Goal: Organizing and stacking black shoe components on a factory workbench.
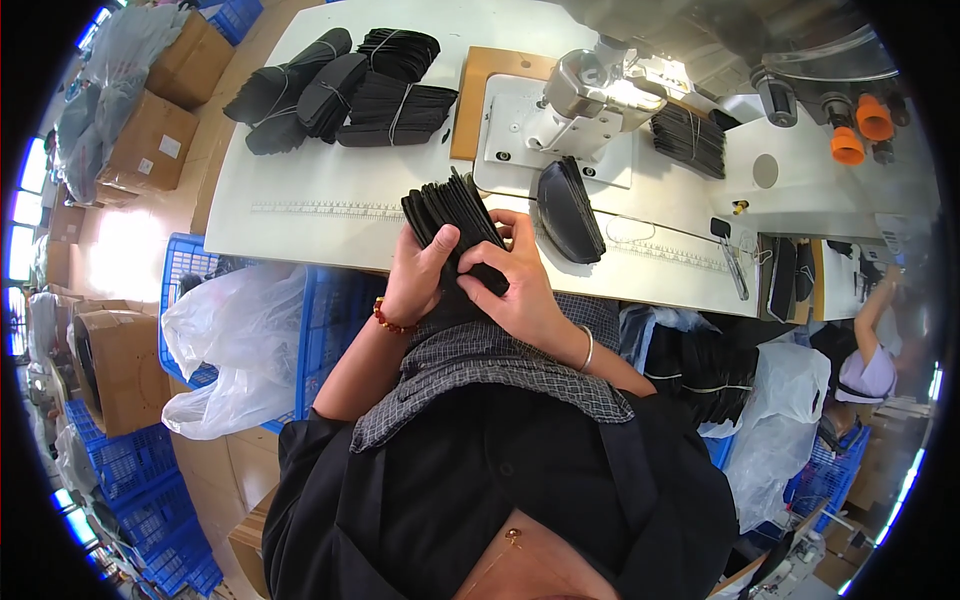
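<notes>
The held stack of pieces [445,212] is black, as are the fan-shaped stack [568,215] beside it and the bundles [395,112], which show pale ties. The tabletop [310,165] is white, crossed by a white ruler strip [325,209] with dark graduations. The machine head [585,90] is silvery and the board [467,115] yellowish brown; the caps [846,145] are bright orange. The checked cloth [500,382] bears a pale grid on dark grey, against a plain black garment [430,490]. The beaded bracelet [384,318] is red and amber; the bangle [589,348] is pale. Crates [125,465] are blue, cardboard boxes [135,370] brown, and the plastic bag [235,330] translucent white.
</notes>
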Action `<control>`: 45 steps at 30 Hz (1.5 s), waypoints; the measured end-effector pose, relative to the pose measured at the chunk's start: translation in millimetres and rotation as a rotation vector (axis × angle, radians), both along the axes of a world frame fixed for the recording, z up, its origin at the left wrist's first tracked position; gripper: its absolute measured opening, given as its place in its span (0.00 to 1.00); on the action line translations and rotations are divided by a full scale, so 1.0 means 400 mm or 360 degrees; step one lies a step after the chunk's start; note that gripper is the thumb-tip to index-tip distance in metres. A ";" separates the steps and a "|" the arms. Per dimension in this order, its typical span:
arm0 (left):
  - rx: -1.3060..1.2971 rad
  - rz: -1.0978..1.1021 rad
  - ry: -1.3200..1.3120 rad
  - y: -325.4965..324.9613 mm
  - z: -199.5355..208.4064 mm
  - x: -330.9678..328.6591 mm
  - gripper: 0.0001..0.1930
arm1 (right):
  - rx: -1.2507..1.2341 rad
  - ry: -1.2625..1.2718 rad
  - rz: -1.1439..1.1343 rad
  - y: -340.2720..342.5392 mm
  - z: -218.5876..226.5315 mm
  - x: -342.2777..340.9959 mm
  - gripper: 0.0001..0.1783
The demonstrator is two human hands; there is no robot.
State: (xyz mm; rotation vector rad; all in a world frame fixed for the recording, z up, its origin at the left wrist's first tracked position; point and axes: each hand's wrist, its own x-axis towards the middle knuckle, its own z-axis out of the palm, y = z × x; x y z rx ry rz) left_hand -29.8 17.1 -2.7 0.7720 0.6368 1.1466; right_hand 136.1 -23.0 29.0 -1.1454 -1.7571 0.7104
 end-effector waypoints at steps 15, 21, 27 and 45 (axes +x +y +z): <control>0.0005 -0.0026 -0.0021 0.001 -0.017 -0.002 0.22 | -0.0052 0.0036 0.0011 0.006 -0.023 0.004 0.15; 0.0046 -0.0050 -0.0008 0.000 0.000 -0.003 0.23 | -0.0026 0.0017 0.0019 0.003 0.001 0.001 0.13; -0.0002 -0.0015 0.0010 -0.001 -0.012 0.001 0.23 | -0.0051 0.0001 0.0012 0.002 0.001 0.003 0.13; 0.0032 -0.0033 -0.0015 -0.005 0.012 0.005 0.22 | 0.0023 0.0010 -0.0011 0.003 -0.016 -0.002 0.13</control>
